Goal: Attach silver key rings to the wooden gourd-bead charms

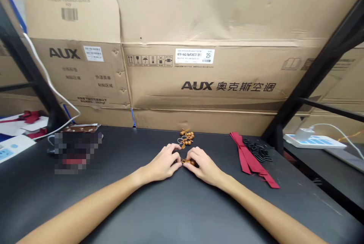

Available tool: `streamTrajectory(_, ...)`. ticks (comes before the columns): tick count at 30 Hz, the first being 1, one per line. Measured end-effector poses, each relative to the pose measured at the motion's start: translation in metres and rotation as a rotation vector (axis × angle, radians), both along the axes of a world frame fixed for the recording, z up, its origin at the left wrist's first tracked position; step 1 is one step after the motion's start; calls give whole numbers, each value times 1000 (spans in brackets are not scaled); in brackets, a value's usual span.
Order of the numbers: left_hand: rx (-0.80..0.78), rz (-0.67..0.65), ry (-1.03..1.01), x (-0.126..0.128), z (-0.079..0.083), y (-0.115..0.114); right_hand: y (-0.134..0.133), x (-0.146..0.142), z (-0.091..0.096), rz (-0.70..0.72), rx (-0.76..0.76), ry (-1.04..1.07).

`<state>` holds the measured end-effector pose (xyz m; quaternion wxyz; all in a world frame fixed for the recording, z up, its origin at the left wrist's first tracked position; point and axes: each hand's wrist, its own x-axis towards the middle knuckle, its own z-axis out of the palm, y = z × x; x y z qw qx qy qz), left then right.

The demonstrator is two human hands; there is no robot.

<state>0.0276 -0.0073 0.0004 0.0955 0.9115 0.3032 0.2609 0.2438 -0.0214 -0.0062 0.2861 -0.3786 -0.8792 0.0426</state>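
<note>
Near the middle of the black table, my right hand (205, 166) is closed around a small, rounded brown wooden charm (191, 162) that looks like a gourd. Its fingers cover part of it. My left hand (164, 162) is in a pinch at the charm's left end, where a small loop or cord seems to be; what lies between these fingertips is too small to make out. Just beyond both hands is a little pile of similar wooden charms (188, 136) with orange cords and metal rings.
Red ribbon strips (250, 157) lie to the right, beside a heap of black straps or loops (259, 150). A blurred-out item (78, 149) is on the left. Large cardboard boxes (227, 20) wall off the back. A white power strip (313, 141) sits beyond the black frame at right.
</note>
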Motion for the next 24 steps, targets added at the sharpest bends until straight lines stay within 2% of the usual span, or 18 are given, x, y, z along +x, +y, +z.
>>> streamTrajectory(3,-50,-2,-32,0,-2,4,1,1,-1,-16,-10,-21)
streamTrajectory(8,-145,-20,-98,-1,-3,8,8,5,-6,-150,-1,-25)
streamTrajectory(10,-136,-14,-92,-1,-2,7,8,5,-7,-148,-2,-12)
streamTrajectory(17,-32,-1,-40,0,-2,2,2,1,-2,-1,-28,-16)
streamTrajectory(21,-33,5,-35,0,-3,3,4,2,-3,-36,-21,-41)
streamTrajectory(24,-38,-6,-27,0,-3,4,8,5,-6,-149,-10,-42)
